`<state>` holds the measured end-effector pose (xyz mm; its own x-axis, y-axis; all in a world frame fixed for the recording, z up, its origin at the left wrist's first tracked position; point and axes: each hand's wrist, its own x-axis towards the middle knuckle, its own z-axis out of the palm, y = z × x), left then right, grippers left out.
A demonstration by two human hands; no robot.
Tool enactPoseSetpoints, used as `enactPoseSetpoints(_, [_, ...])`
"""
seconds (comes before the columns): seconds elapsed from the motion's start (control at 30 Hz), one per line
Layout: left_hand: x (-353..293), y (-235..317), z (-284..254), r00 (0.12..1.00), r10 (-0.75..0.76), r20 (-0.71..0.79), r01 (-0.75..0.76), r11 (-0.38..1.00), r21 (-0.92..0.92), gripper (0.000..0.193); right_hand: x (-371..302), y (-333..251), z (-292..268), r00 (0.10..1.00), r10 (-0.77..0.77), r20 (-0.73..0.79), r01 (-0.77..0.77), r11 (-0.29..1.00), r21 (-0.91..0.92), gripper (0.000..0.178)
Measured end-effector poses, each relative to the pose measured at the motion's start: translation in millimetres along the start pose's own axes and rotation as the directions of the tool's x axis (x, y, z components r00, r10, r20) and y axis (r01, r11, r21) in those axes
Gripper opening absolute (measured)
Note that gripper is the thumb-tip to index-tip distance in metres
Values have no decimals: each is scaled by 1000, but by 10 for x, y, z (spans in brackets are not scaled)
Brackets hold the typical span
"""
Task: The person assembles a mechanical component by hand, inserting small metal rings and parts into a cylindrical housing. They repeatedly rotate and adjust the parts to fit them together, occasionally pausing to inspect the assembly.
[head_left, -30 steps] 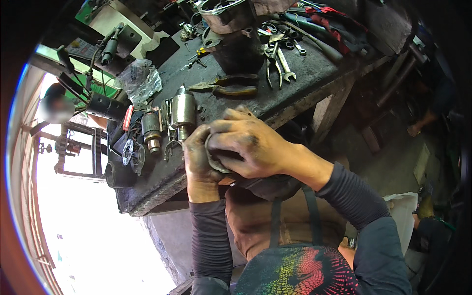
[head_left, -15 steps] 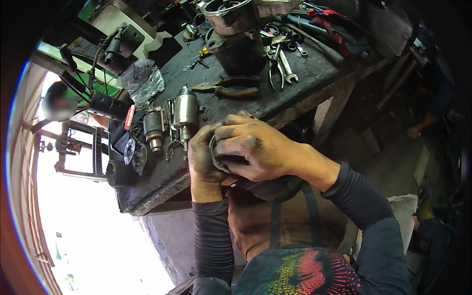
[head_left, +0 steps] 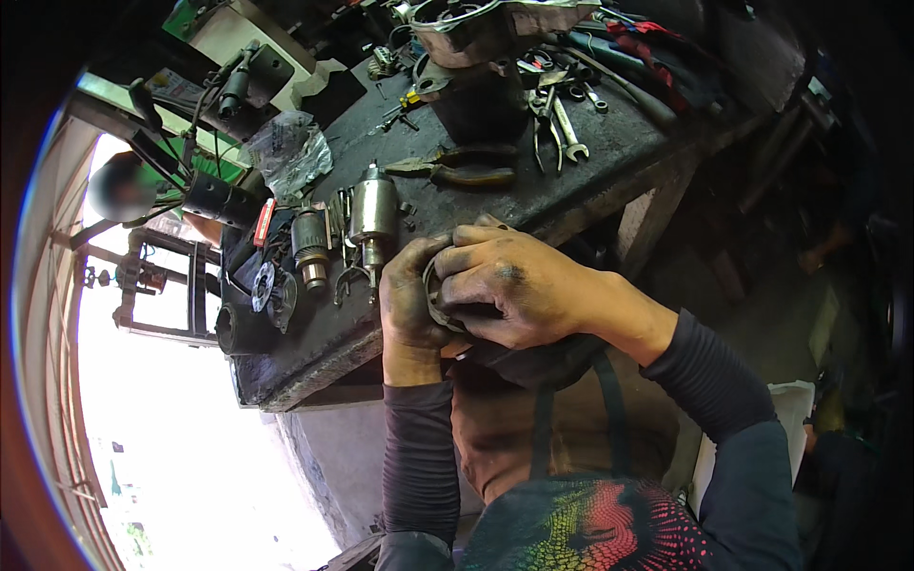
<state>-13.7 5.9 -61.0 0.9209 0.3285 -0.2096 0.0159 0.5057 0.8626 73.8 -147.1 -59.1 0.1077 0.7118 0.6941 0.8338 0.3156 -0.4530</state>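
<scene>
A round, dark, hollow metal part (head_left: 435, 303) sits in front of me at the bench's near edge, its rim showing between my hands. My left hand (head_left: 409, 297) is wrapped round its left side. With curled fingers, my right hand (head_left: 519, 285) grips it from the right, fingertips at or inside the opening; most of the part is hidden behind them. Just beyond my left hand lie a silver cylindrical solenoid (head_left: 373, 209) with a forked lever (head_left: 352, 282) beside it, and an armature (head_left: 310, 246) with a copper end.
Pliers (head_left: 466, 169) lie on the dark workbench (head_left: 314, 366). Farther back are a large metal housing (head_left: 466, 43), a wrench (head_left: 569, 133) and other tools. A clear plastic bag (head_left: 290, 157) and a black cylinder (head_left: 244, 329) are at left. Another person (head_left: 122, 186) is beyond the bench's left side.
The whole view has shifted slightly, so the bench and hands appear a little farther right. Both hands keep their grip on the round part, with hardly any visible change in the fingers.
</scene>
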Motion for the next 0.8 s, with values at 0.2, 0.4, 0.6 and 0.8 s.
enactPoseSetpoints(0.2, [7,-15,-22,995,-86,50,94,976,-199,25,1,-89,-99,996,53,68,-48,996,-69,21])
enactPoseSetpoints(0.4, [64,-39,-93,991,-123,58,134,961,-243,19,3,-113,-25,991,17,-135,-28,997,-78,17])
enactPoseSetpoints(0.6, [43,-31,-100,989,-90,116,115,965,-234,23,-33,-129,-18,997,7,-78,-18,991,-132,19])
enactPoseSetpoints(0.8, [40,-46,-76,999,-28,26,30,994,-107,26,-34,-157,-58,999,-16,-52,7,988,-154,19])
